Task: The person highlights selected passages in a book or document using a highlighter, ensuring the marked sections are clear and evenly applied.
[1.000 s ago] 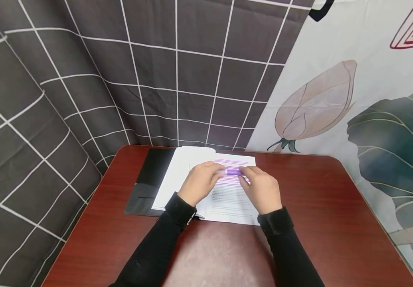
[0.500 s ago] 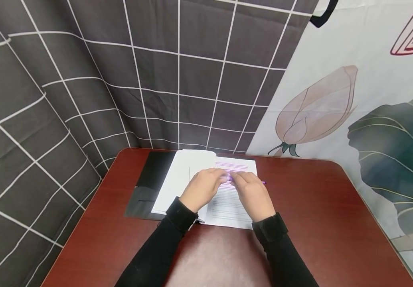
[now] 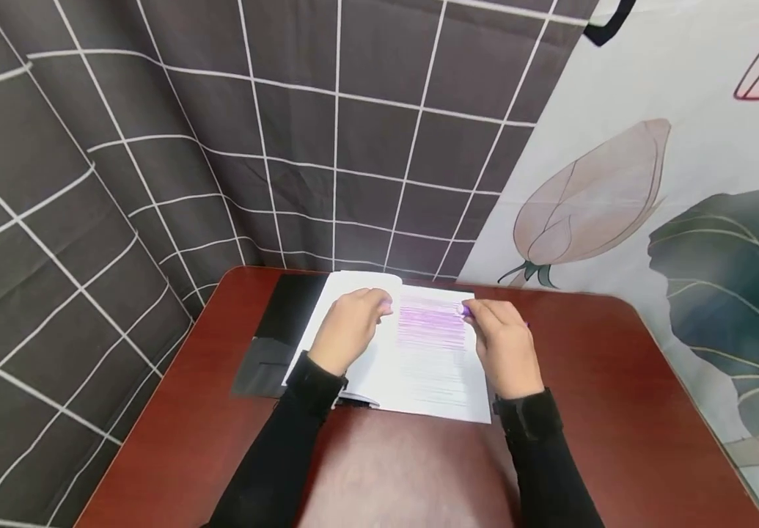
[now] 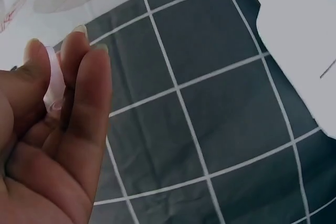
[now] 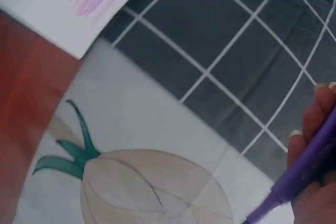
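Observation:
My left hand (image 3: pixel 347 330) is over the left page of the open book (image 3: pixel 366 367), pinching a small translucent, pale cap (image 4: pixel 54 80) between thumb and fingers. Over the right page's outer edge, my right hand (image 3: pixel 507 345) holds a purple marker pen (image 5: pixel 310 156). The marker's whitish end shows left of the fingertips in the head view, and its narrow purple end points out past the hand in the right wrist view. Purple strokes (image 3: pixel 432 323) cover the upper part of the right page; printed lines run below them.
A black cover (image 3: pixel 280 337) lies under the book's left side on the reddish-brown table (image 3: pixel 590 381). A dark grid-patterned cloth (image 3: pixel 293 125) hangs behind and to the left. Beside it hangs a white cloth (image 3: pixel 590 88) with a flower print.
Both hands were together on the marker over the right page; they have moved apart, the left with the cap, the right with the marker.

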{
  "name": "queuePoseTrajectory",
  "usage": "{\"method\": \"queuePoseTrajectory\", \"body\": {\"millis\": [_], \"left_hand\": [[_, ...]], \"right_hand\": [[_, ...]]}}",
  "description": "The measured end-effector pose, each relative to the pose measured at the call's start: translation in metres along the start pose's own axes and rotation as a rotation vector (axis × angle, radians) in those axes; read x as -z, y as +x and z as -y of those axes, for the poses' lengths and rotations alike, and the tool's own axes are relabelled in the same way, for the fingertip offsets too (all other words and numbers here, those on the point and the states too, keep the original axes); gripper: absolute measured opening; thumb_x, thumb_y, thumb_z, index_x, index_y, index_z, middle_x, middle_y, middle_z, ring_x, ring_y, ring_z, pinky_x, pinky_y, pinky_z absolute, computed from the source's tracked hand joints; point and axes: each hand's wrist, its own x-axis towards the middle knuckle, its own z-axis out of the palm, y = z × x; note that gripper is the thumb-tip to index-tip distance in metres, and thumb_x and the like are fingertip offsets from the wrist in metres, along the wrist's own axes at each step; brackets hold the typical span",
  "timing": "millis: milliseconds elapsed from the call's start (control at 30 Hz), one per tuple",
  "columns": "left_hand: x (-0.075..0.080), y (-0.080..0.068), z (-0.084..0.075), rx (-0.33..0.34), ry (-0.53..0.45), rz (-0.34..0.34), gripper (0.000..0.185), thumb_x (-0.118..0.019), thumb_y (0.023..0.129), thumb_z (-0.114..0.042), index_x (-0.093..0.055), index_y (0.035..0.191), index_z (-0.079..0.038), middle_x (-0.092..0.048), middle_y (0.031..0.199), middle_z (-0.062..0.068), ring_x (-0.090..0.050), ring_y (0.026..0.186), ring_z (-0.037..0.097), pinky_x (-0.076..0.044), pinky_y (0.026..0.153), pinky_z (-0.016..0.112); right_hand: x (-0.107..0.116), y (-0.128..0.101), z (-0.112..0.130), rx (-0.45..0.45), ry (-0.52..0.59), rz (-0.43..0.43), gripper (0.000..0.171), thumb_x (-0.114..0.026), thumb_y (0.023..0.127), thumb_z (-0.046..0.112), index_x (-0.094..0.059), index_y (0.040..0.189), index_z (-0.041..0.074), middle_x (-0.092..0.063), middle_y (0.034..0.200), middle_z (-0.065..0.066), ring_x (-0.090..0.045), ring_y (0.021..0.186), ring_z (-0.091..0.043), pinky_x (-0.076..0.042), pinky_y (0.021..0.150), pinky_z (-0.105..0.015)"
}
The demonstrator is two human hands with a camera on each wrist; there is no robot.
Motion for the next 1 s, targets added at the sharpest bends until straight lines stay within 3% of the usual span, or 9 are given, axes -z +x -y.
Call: {"method": "queuePoseTrajectory", "body": {"millis": [100,167,267,367,467,567,633,767,1000], "left_hand": [[0.002,0.004,0.004,-0.004,-0.048,0.043,0.014,-0.079,0.106,-0.014,-0.078,0.116,-0.005,-0.081,0.09,0.01,-0.078,0.082,0.025,-0.067,0.091,0.044],[0.002,0.004,0.007,0.029,-0.063,0.076,0.015,-0.079,0.105,-0.013,-0.077,0.118,-0.005,-0.084,0.094,0.011,-0.081,0.087,0.026,-0.068,0.095,0.045],[0.001,0.003,0.01,0.081,-0.078,0.11,0.02,-0.08,0.104,-0.012,-0.077,0.123,-0.006,-0.087,0.104,0.013,-0.084,0.093,0.028,-0.068,0.101,0.047],[0.001,0.001,0.011,0.112,-0.092,0.131,0.024,-0.081,0.104,-0.015,-0.076,0.126,-0.007,-0.088,0.109,0.014,-0.085,0.096,0.03,-0.068,0.101,0.049],[0.002,0.002,0.009,0.134,-0.115,0.153,0.027,-0.083,0.104,-0.019,-0.076,0.128,-0.007,-0.088,0.107,0.014,-0.083,0.091,0.03,-0.068,0.097,0.05],[0.002,0.004,0.006,0.136,-0.146,0.165,0.027,-0.086,0.103,-0.021,-0.077,0.125,-0.009,-0.087,0.101,0.01,-0.075,0.083,0.025,-0.066,0.09,0.046],[0.002,0.005,0.005,0.136,-0.173,0.178,0.026,-0.087,0.102,-0.021,-0.079,0.124,-0.01,-0.085,0.097,0.008,-0.068,0.08,0.022,-0.064,0.085,0.042],[0.0,0.007,0.003,0.122,-0.216,0.213,0.025,-0.089,0.101,-0.021,-0.082,0.124,-0.013,-0.082,0.089,0.004,-0.064,0.077,0.016,-0.058,0.078,0.033],[-0.002,0.005,0.001,0.085,-0.264,0.248,0.027,-0.09,0.1,-0.021,-0.085,0.126,-0.015,-0.085,0.094,0.002,-0.065,0.075,0.012,-0.054,0.075,0.029]], "right_hand": [[0.003,0.003,-0.002,-0.017,0.067,0.008,0.031,-0.087,0.093,-0.009,-0.082,0.123,-0.003,-0.082,0.12,-0.02,-0.073,0.113,-0.038,-0.067,0.095,-0.052],[0.002,0.003,-0.004,-0.063,0.114,0.014,0.03,-0.088,0.092,-0.007,-0.083,0.122,-0.001,-0.079,0.124,-0.021,-0.068,0.115,-0.039,-0.066,0.094,-0.038],[0.0,0.0,-0.007,-0.187,0.207,0.001,0.028,-0.089,0.093,-0.004,-0.085,0.12,0.0,-0.075,0.122,-0.02,-0.062,0.109,-0.028,-0.054,0.087,-0.013],[0.002,-0.001,-0.009,-0.361,0.379,-0.017,0.03,-0.088,0.096,0.0,-0.083,0.125,0.0,-0.078,0.114,-0.013,-0.059,0.099,-0.013,-0.045,0.081,-0.002],[0.004,-0.001,-0.009,-0.529,0.66,-0.038,0.033,-0.084,0.098,-0.005,-0.076,0.13,-0.008,-0.081,0.108,0.003,-0.068,0.094,-0.001,-0.057,0.086,-0.005],[0.005,0.002,-0.009,-0.644,0.933,-0.081,0.03,-0.081,0.099,-0.01,-0.069,0.126,-0.011,-0.083,0.106,0.014,-0.079,0.094,-0.003,-0.067,0.088,-0.018],[0.005,0.003,-0.009,-0.701,1.065,-0.101,0.026,-0.079,0.1,-0.011,-0.067,0.124,-0.008,-0.086,0.105,0.007,-0.083,0.092,-0.006,-0.069,0.086,-0.024],[0.006,0.004,-0.006,-0.741,1.154,-0.115,0.029,-0.076,0.101,-0.012,-0.068,0.126,0.0,-0.086,0.104,0.003,-0.085,0.091,-0.008,-0.07,0.084,-0.027],[0.002,0.003,0.002,-0.758,1.125,-0.086,0.023,-0.077,0.101,-0.012,-0.07,0.123,-0.011,-0.085,0.103,0.004,-0.084,0.091,-0.008,-0.069,0.086,-0.027]]}}
